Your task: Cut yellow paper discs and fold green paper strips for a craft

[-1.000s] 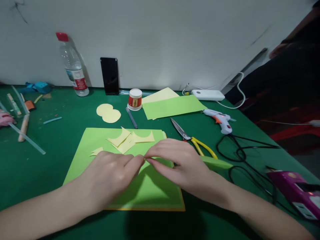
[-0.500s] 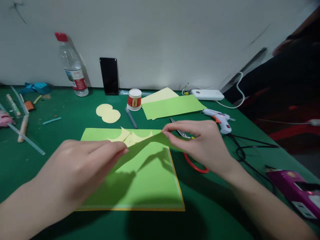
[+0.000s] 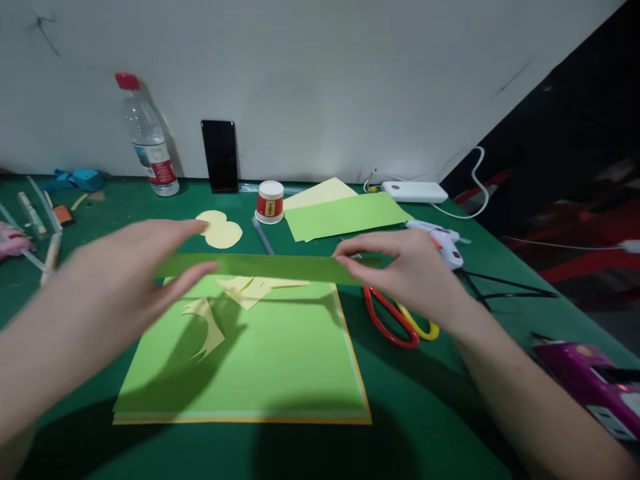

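A long green paper strip [image 3: 270,267] is stretched level above the table between my two hands. My left hand [image 3: 125,273] pinches its left end, and my right hand [image 3: 400,270] pinches its right end with thumb and fingers. Below the strip lies a stack of green paper sheets [image 3: 260,360] with an orange sheet at the bottom. Pale yellow paper offcuts [image 3: 250,288] rest on the stack's far part, and one curved offcut [image 3: 206,328] lies nearer its left.
Red and yellow scissors [image 3: 400,320] lie right of the stack. Behind are two yellow paper circles [image 3: 219,228], a small red jar [image 3: 269,201], a pen [image 3: 262,235], loose green and yellow sheets [image 3: 345,212], a glue gun [image 3: 440,241], a power bank [image 3: 414,192], a phone [image 3: 220,156], a water bottle [image 3: 147,141]. A purple device [image 3: 590,387] sits at the right edge.
Both hands lifted the green strip off the stack and drew apart, pulling it out straight and level. The scissors' red handle came into view.
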Demonstrator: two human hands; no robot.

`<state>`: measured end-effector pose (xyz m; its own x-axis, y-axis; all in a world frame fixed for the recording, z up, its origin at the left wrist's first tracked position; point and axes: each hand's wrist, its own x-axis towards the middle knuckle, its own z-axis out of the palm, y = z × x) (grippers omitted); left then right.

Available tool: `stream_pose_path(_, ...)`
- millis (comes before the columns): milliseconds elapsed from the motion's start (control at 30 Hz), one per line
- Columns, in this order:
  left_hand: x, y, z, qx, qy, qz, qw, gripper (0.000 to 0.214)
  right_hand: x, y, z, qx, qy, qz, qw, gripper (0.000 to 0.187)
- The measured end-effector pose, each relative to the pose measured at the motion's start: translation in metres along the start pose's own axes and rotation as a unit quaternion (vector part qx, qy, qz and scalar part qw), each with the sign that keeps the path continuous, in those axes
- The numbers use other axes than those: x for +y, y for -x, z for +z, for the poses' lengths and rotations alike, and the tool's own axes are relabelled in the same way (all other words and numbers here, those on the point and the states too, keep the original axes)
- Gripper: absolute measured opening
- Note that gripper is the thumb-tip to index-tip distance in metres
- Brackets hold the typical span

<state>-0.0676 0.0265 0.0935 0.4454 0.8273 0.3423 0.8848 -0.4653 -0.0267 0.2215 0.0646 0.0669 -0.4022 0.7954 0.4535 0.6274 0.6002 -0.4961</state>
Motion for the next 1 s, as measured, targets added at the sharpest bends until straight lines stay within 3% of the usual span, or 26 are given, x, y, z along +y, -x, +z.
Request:
stream_pose_path(133, 0.038, -0.016, 0.03, 0.01, 0.06, 0.134, 0.989, 0.044, -0.023, 0.01, 0.019, -0.045, -0.034, -0.065, 0.996, 0.012)
stream_pose_path(233, 0.053, -0.019, 0.047, 0.019, 0.055, 0.172, 0.983, 0.021, -0.031, 0.014, 0.026, -0.028, -0.051, -0.088, 0.994, 0.011)
stream_pose_path(367, 0.047, -0.016, 0.047, 0.066, 0.008, 0.177, 0.982, 0.026, -0.024, 0.012, 0.02, -0.016, -0.03, -0.068, 0.997, 0.011)
stream_pose_path(600, 0.035, -0.014, 0.038, 0.055, 0.016, 0.115, 0.992, 0.03, 0.003, -0.002, 0.0, 0.044, 0.111, 0.0, 0.993, 0.011)
stream_pose_path(667, 0.039, -0.014, 0.041, 0.049, 0.033, 0.128, 0.99, 0.03, -0.004, 0.0, 0.003, 0.042, 0.07, -0.024, 0.996, 0.011)
stream_pose_path(833, 0.051, -0.011, 0.047, 0.035, 0.056, 0.168, 0.984, 0.033, -0.035, 0.017, 0.022, -0.059, -0.035, -0.092, 0.993, 0.01)
stream_pose_path(1000, 0.059, -0.003, 0.049, 0.06, 0.055, 0.192, 0.978, 0.037, -0.044, 0.024, 0.036, -0.081, -0.101, -0.089, 0.988, 0.011)
